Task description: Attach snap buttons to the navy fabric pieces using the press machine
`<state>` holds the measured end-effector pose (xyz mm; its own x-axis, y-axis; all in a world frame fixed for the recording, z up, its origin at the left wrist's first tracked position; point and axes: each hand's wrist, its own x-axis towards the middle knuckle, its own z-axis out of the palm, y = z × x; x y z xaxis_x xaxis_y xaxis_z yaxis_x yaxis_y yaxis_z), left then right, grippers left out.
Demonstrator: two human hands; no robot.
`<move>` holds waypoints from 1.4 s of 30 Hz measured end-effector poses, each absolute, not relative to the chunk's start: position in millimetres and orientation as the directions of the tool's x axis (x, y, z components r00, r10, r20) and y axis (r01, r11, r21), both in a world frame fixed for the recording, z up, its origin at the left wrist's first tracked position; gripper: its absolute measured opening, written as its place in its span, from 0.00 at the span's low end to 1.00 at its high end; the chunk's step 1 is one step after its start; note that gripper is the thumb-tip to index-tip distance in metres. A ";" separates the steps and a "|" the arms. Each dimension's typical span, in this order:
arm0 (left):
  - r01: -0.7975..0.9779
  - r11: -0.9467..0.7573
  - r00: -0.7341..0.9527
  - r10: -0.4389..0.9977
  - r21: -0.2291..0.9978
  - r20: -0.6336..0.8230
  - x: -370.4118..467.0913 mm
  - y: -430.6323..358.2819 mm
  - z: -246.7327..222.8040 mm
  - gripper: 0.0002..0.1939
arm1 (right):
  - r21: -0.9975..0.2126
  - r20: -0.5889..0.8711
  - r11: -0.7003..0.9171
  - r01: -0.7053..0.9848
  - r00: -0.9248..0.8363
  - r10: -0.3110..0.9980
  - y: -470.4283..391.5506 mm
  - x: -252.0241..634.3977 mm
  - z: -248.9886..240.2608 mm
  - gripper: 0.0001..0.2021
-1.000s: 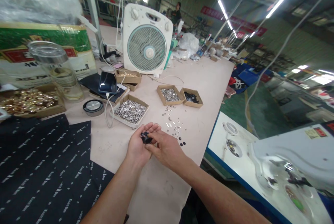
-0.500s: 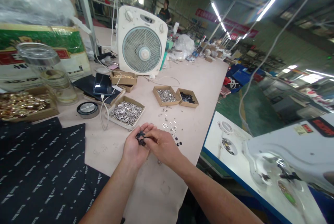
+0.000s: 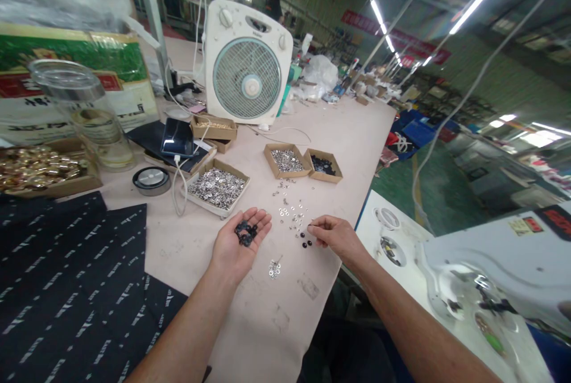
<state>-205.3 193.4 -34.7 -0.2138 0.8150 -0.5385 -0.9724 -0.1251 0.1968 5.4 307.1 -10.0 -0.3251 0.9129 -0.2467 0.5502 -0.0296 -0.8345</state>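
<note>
My left hand [image 3: 234, 255] lies palm up over the table, fingers stretched out, holding a small heap of black snap buttons [image 3: 245, 233] in its cupped palm. To the right, my right hand [image 3: 334, 235] is just above the tabletop with thumb and forefinger pinched; whatever is between the tips is too small to make out. Beside those fingertips lie a few loose black snap buttons [image 3: 304, 244]. Loose silver snap rings [image 3: 284, 212] are scattered behind them. A separate cluster of silver rings [image 3: 274, 270] sits between my two forearms.
Behind my hands are a tray of silver snap parts [image 3: 217, 187], another silver-filled box [image 3: 286, 161] and a box of black parts [image 3: 323, 165]. A fan [image 3: 248, 65] stands farther back. Dark printed fabric [image 3: 66, 288] covers the left; a white machine [image 3: 499, 258] is at right.
My right hand has moved from the left palm rightwards to the loose black buttons. The left hand's heap and the silver cluster on the table are now uncovered.
</note>
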 end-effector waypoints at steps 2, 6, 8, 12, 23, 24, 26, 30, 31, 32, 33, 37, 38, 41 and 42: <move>-0.971 -0.120 -0.216 0.819 0.209 -0.532 -204.7 192.9 -35.1 0.11 | -0.809 -0.275 -0.023 0.588 -0.343 0.898 309.1 7.3 -13.4 0.09; -0.968 -0.112 -0.220 0.808 0.224 -0.547 -204.4 192.2 -33.7 0.12 | -0.761 -0.296 0.037 0.648 -0.397 0.869 311.6 3.3 -17.1 0.08; -0.970 -0.109 -0.215 0.807 0.218 -0.550 -204.7 192.5 -32.6 0.12 | -0.748 -0.313 0.048 0.662 -0.415 0.854 313.5 1.4 -18.1 0.08; -0.973 -0.110 -0.207 0.810 0.205 -0.548 -205.5 193.7 -31.7 0.12 | -0.744 -0.360 0.022 0.667 -0.429 0.828 316.5 0.5 -18.2 0.09; -0.971 -0.103 -0.208 0.810 0.218 -0.547 -204.4 192.5 -31.7 0.12 | -0.772 -0.376 -0.056 0.633 -0.384 0.843 318.5 0.4 -21.0 0.10; -0.970 -0.102 -0.209 0.808 0.219 -0.551 -204.2 192.4 -31.1 0.12 | -0.774 -0.376 -0.057 0.630 -0.387 0.842 318.8 0.3 -21.7 0.10; -0.970 -0.102 -0.211 0.804 0.220 -0.556 -204.1 192.7 -30.6 0.11 | -0.778 -0.376 -0.056 0.626 -0.392 0.840 319.4 0.4 -22.7 0.10; -0.970 -0.104 -0.212 0.808 0.221 -0.550 -204.4 193.8 -32.3 0.11 | -0.773 -0.395 -0.050 0.632 -0.419 0.818 321.8 1.3 -22.7 0.11; -0.969 -0.106 -0.214 0.810 0.222 -0.546 -204.4 194.1 -32.8 0.11 | -0.772 -0.400 -0.046 0.634 -0.428 0.810 322.7 1.7 -22.6 0.11; -0.969 -0.107 -0.215 0.811 0.223 -0.544 -204.4 194.2 -33.3 0.11 | -0.771 -0.404 -0.043 0.636 -0.436 0.804 323.5 2.1 -22.5 0.11; -0.969 -0.107 -0.215 0.812 0.223 -0.543 -204.4 194.3 -33.6 0.11 | -0.770 -0.408 -0.043 0.637 -0.439 0.801 324.3 2.5 -22.5 0.11; -0.971 -0.106 -0.209 0.813 0.215 -0.544 -203.8 194.0 -33.6 0.11 | -0.773 -0.431 -0.086 0.628 -0.422 0.798 326.7 3.6 -23.2 0.11; -0.971 -0.106 -0.208 0.814 0.213 -0.543 -203.7 193.9 -33.5 0.11 | -0.775 -0.437 -0.098 0.624 -0.418 0.796 327.0 3.8 -23.3 0.11; -0.972 -0.107 -0.207 0.817 0.211 -0.538 -203.8 193.6 -33.1 0.11 | -0.776 -0.453 -0.121 0.619 -0.413 0.790 327.5 4.3 -22.9 0.11; -0.971 -0.108 -0.208 0.816 0.211 -0.540 -203.8 193.5 -33.2 0.11 | -0.773 -0.460 -0.130 0.621 -0.409 0.788 327.6 4.5 -22.7 0.11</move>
<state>-203.8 193.5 -33.2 -0.2079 0.8159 -0.5395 -0.9714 -0.1079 0.2113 4.5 327.6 -22.7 -0.4088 0.7880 -0.4604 0.6209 -0.1296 -0.7731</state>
